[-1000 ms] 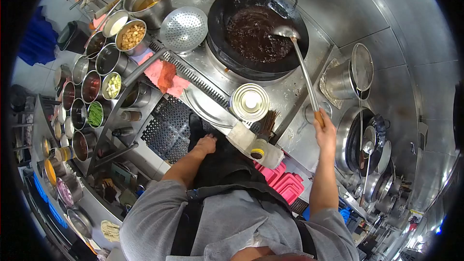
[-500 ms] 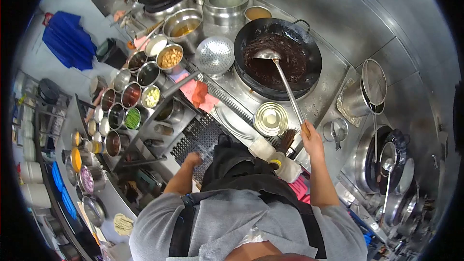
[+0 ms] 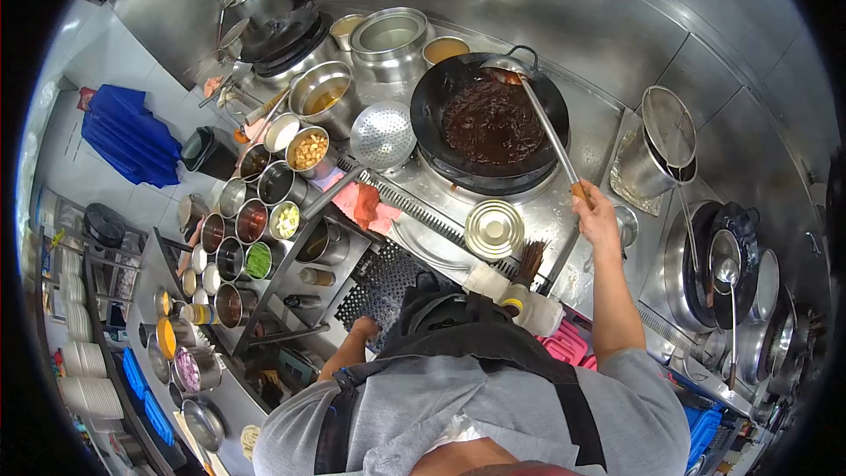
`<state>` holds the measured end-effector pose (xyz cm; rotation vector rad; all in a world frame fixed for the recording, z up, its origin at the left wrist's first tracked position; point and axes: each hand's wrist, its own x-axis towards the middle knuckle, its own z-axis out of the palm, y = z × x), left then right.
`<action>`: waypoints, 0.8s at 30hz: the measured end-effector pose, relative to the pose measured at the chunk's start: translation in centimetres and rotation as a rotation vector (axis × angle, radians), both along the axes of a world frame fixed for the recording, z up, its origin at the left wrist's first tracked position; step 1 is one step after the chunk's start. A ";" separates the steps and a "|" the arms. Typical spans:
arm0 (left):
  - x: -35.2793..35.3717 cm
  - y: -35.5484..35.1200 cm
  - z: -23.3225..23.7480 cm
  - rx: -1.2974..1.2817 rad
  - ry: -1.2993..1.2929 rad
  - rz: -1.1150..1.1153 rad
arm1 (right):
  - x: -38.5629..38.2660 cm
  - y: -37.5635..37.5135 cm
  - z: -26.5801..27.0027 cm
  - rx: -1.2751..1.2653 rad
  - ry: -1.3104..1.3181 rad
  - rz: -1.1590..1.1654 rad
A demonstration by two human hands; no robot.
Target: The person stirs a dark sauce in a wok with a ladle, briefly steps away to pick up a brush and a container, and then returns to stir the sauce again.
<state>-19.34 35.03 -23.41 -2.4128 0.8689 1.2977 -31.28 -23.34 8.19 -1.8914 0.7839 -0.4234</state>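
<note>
My right hand [image 3: 597, 214] is closed round the wooden handle end of a long metal ladle [image 3: 548, 126]. The ladle's bowl rests at the far rim of a black wok [image 3: 429, 130]. Dark brown, glossy food [image 3: 493, 119] fills the bottom of the wok, which sits on the stove. Low beside my apron hangs my left hand [image 3: 363, 328], over the black perforated floor mat [image 3: 381, 286]; its fingers are mostly hidden and it touches nothing that I can see. Between the wok and me stand a round metal can [image 3: 493, 230] and a bamboo brush [image 3: 531, 260].
Left of the wok lies a perforated strainer [image 3: 382, 136], near a pot of yellowish liquid [image 3: 323, 97] and a large steel pot [image 3: 390, 40]. Several tins of ingredients line the left counter. At right, a mesh skimmer [image 3: 668, 126] leans over a steel container; beyond are stacked woks [image 3: 738, 256].
My right hand has moved away from me and to the right. The ladle's bowl has shifted from the middle of the food to the wok's far rim. My left hand stays low.
</note>
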 end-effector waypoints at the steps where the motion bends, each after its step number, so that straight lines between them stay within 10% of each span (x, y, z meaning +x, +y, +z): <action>1: 0.5 -0.3 -0.2 -0.041 -0.019 -0.004 | -0.4 0.4 1.0 0.061 -0.038 0.001; 9: 2.1 -6.2 4.5 -0.253 -0.073 0.236 | -3.7 4.1 0.9 0.220 -0.066 -0.042; 14: 2.5 -5.6 -1.5 -0.324 -0.054 0.212 | -6.0 4.9 -3.5 -0.100 0.168 0.029; 16: 2.4 -4.8 -4.0 -0.406 -0.112 -0.082 | -6.2 6.3 -3.6 -0.176 0.202 0.031; 24: 2.0 -5.7 -1.0 -0.223 0.021 -0.133 | -6.4 8.7 -4.8 -0.234 0.185 0.040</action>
